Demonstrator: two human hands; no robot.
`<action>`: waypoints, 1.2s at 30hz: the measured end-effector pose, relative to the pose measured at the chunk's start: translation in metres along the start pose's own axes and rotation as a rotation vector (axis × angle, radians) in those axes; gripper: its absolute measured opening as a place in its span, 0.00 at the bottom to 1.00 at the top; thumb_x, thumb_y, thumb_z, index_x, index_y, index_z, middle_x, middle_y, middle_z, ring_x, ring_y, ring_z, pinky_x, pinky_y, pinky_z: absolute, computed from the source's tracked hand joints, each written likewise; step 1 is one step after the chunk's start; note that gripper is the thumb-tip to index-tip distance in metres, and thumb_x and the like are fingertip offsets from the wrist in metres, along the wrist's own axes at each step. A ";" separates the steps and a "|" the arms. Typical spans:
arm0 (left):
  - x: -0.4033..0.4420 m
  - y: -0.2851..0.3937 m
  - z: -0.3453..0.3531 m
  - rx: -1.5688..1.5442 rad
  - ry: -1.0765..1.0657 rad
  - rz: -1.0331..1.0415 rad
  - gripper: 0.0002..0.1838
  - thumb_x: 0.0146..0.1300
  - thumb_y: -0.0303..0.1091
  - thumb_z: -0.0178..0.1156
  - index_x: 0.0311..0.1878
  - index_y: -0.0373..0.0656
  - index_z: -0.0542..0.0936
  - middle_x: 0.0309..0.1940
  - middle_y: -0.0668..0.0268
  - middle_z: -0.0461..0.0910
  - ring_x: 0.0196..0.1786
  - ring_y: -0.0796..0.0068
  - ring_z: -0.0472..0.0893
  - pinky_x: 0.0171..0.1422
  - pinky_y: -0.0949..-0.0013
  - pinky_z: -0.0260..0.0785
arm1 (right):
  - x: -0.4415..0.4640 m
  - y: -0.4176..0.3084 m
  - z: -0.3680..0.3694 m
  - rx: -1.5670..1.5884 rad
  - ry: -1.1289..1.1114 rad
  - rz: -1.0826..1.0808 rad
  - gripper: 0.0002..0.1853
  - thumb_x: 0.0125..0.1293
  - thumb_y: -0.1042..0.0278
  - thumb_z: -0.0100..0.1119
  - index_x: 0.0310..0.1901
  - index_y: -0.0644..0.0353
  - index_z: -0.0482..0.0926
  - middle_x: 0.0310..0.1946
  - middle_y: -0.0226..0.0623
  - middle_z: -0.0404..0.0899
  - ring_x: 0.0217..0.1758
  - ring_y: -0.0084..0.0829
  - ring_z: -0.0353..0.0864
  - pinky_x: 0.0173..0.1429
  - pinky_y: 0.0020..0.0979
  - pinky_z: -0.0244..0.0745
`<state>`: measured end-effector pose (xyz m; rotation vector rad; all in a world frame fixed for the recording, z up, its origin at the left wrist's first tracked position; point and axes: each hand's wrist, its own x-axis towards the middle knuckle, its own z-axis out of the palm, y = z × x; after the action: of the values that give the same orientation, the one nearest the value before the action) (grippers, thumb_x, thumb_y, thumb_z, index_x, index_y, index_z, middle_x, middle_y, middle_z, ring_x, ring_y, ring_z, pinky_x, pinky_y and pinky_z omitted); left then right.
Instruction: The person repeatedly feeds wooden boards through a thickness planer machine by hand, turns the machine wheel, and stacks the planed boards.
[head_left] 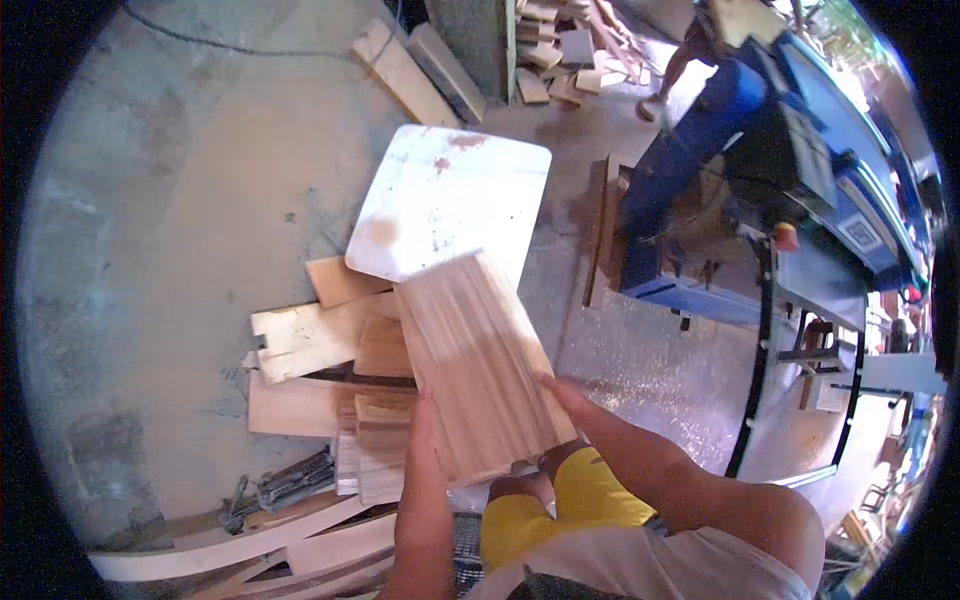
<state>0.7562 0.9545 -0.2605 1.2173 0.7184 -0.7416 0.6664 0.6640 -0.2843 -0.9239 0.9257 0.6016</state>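
Observation:
A wide wooden board [480,365] with brown streaked grain is held in front of my body, tilted, its far end overlapping the near edge of a white stool-like top [450,200]. My left hand [425,410] grips the board's left edge, with most of its fingers hidden beneath. On the opposite edge, my right hand [562,393] is closed the same way, only the thumb side showing. Left of the board lie several wood offcuts, among them a pale notched piece [305,338] and a reddish plank [290,405].
A large blue machine [690,150] with a black-framed stand occupies the right side. Beyond the white top, two wood blocks [405,75] lie near a scrap pile [560,50]. Long strips [230,550] are stacked at lower left. Another person's leg [680,70] shows near the machine.

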 end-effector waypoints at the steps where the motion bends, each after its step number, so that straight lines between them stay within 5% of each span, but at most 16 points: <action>1: -0.016 -0.003 -0.006 -0.028 -0.004 -0.012 0.33 0.67 0.55 0.47 0.65 0.37 0.67 0.59 0.57 0.73 0.59 0.59 0.74 0.66 0.56 0.64 | -0.009 0.015 0.000 0.032 -0.034 0.033 0.34 0.60 0.40 0.59 0.56 0.63 0.75 0.51 0.46 0.78 0.50 0.39 0.79 0.58 0.41 0.72; 4: -0.064 -0.019 -0.010 -0.080 -0.038 -0.019 0.32 0.67 0.53 0.47 0.63 0.36 0.69 0.57 0.56 0.75 0.56 0.57 0.76 0.63 0.54 0.67 | -0.073 0.033 0.018 0.208 -0.151 0.199 0.32 0.61 0.42 0.60 0.55 0.64 0.76 0.50 0.47 0.79 0.49 0.40 0.80 0.58 0.42 0.72; 6: -0.092 -0.033 -0.005 -0.080 -0.067 -0.014 0.31 0.67 0.53 0.47 0.63 0.36 0.69 0.57 0.56 0.75 0.56 0.57 0.76 0.63 0.54 0.67 | -0.171 0.005 0.040 -0.202 0.044 0.031 0.24 0.60 0.52 0.61 0.51 0.63 0.77 0.46 0.47 0.79 0.46 0.40 0.80 0.52 0.36 0.75; 9: -0.127 -0.058 -0.002 -0.094 -0.079 -0.013 0.31 0.66 0.52 0.48 0.63 0.36 0.69 0.56 0.56 0.75 0.56 0.57 0.77 0.63 0.54 0.67 | -0.190 0.054 0.021 -0.291 0.010 0.000 0.22 0.60 0.54 0.61 0.49 0.63 0.77 0.44 0.46 0.80 0.45 0.40 0.81 0.51 0.37 0.76; 15: -0.183 -0.135 -0.007 -0.164 -0.075 -0.034 0.31 0.66 0.52 0.48 0.62 0.36 0.70 0.56 0.56 0.76 0.55 0.56 0.77 0.62 0.53 0.67 | -0.184 0.137 -0.052 -0.244 -0.153 0.061 0.19 0.59 0.58 0.60 0.46 0.63 0.78 0.41 0.45 0.80 0.41 0.40 0.81 0.47 0.40 0.78; 25: -0.282 -0.359 -0.020 -0.459 0.078 -0.099 0.30 0.66 0.51 0.48 0.61 0.36 0.70 0.55 0.55 0.76 0.55 0.56 0.77 0.62 0.52 0.68 | -0.132 0.231 -0.167 -0.469 -0.366 0.122 0.12 0.58 0.65 0.59 0.41 0.63 0.78 0.36 0.43 0.81 0.35 0.39 0.83 0.42 0.44 0.82; 27: -0.281 -0.395 -0.022 -0.509 0.094 -0.110 0.30 0.66 0.51 0.49 0.61 0.36 0.70 0.54 0.55 0.77 0.54 0.56 0.77 0.61 0.52 0.68 | -0.113 0.244 -0.184 -0.536 -0.470 -0.073 0.11 0.58 0.66 0.58 0.40 0.63 0.78 0.35 0.42 0.81 0.34 0.39 0.83 0.41 0.45 0.82; 28: -0.276 -0.412 -0.023 -0.536 0.101 -0.117 0.30 0.66 0.51 0.49 0.61 0.36 0.71 0.54 0.55 0.77 0.54 0.55 0.77 0.61 0.52 0.68 | -0.116 0.235 -0.166 -0.170 -0.165 0.426 0.11 0.58 0.66 0.59 0.39 0.63 0.78 0.33 0.42 0.81 0.34 0.38 0.83 0.41 0.46 0.83; 30: -0.256 -0.441 -0.030 -0.573 0.102 -0.103 0.30 0.65 0.51 0.49 0.61 0.36 0.71 0.54 0.55 0.77 0.54 0.55 0.78 0.61 0.52 0.69 | -0.107 0.229 -0.151 -0.273 -0.204 0.427 0.14 0.59 0.57 0.62 0.40 0.57 0.79 0.32 0.38 0.81 0.30 0.37 0.81 0.31 0.44 0.79; 32: -0.232 -0.461 -0.039 -0.605 0.089 -0.086 0.30 0.65 0.51 0.49 0.61 0.36 0.71 0.54 0.55 0.77 0.54 0.55 0.78 0.61 0.51 0.69 | -0.032 0.264 -0.184 -0.547 -0.261 0.261 0.12 0.57 0.58 0.61 0.39 0.55 0.80 0.31 0.38 0.80 0.28 0.37 0.80 0.32 0.43 0.78; 36: -0.182 -0.506 -0.067 -0.672 0.064 -0.062 0.29 0.65 0.51 0.49 0.60 0.36 0.71 0.53 0.55 0.77 0.54 0.55 0.78 0.61 0.51 0.69 | 0.000 0.261 -0.145 -0.437 -0.272 0.294 0.11 0.54 0.62 0.61 0.38 0.55 0.81 0.32 0.38 0.80 0.30 0.38 0.80 0.32 0.48 0.76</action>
<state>0.2332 0.9484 -0.4031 0.6082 0.9631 -0.4506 0.4058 0.6661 -0.4302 -1.0659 0.6980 1.1850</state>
